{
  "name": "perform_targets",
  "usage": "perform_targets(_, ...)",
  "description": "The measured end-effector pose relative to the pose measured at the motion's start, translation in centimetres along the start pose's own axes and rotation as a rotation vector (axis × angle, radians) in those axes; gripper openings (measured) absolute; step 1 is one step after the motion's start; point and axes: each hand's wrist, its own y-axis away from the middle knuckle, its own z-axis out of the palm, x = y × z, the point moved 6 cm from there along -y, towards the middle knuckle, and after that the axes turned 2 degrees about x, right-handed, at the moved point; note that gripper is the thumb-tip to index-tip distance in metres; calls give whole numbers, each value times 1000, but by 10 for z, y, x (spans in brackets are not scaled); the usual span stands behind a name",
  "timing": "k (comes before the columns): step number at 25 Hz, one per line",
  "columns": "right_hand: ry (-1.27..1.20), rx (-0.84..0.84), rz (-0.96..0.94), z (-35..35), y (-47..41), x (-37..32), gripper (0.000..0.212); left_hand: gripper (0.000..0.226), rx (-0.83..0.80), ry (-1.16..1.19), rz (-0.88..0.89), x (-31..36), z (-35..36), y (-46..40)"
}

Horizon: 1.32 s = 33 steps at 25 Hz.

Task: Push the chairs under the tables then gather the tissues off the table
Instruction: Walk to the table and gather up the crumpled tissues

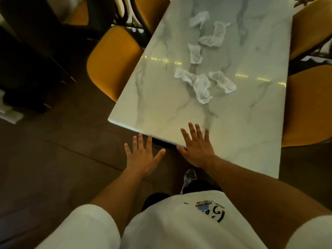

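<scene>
A white marble table (161, 108) runs away from me. Several crumpled white tissues lie along its middle: one cluster (201, 87) nearest me, another tissue (195, 53) behind it, a further pair (214, 35) and one (199, 18) at the far end. Yellow chairs stand tucked against both long sides, one on the left (111, 62) and one on the right (309, 108). My left hand (142, 155) is spread flat over the floor just short of the table's near edge. My right hand (197, 146) is spread flat over the near edge, holding nothing.
More yellow chairs stand at the far left (152, 9) and far right (310, 31) of the table. Dark furniture (32, 56) fills the left side. Brown tiled floor (59, 159) lies to my left. My shoe (188, 178) shows under the table edge.
</scene>
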Motion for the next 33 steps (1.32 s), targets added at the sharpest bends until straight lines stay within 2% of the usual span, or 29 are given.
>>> perform_targets(3,0,2,56,-14,-32,26,80,94,13,-25,67,19,-26,-43)
perform_targets(8,-10,-27,170,-20,-65,44,93,92,-44,-64,188,36,-46,-102)
perform_targets(12,-40,-6,311,-35,-89,43,79,92,-106,-114,293,32,-59,-158)
perform_targets(17,-87,59,504,-62,-110,35,75,92,-89,-155,455,41,-92,-215)
perform_targets(20,-129,122,528,-72,-122,24,75,91,-96,-203,502,46,-100,-233)
perform_targets(24,-147,91,575,-65,-130,32,73,91,-96,-238,560,65,-107,-250)
perform_targets(29,-197,46,609,-55,-134,72,72,90,-103,-264,557,87,-114,-264)
perform_targets(33,-245,87,552,-63,-149,111,73,84,-77,-256,533,115,-121,-279)
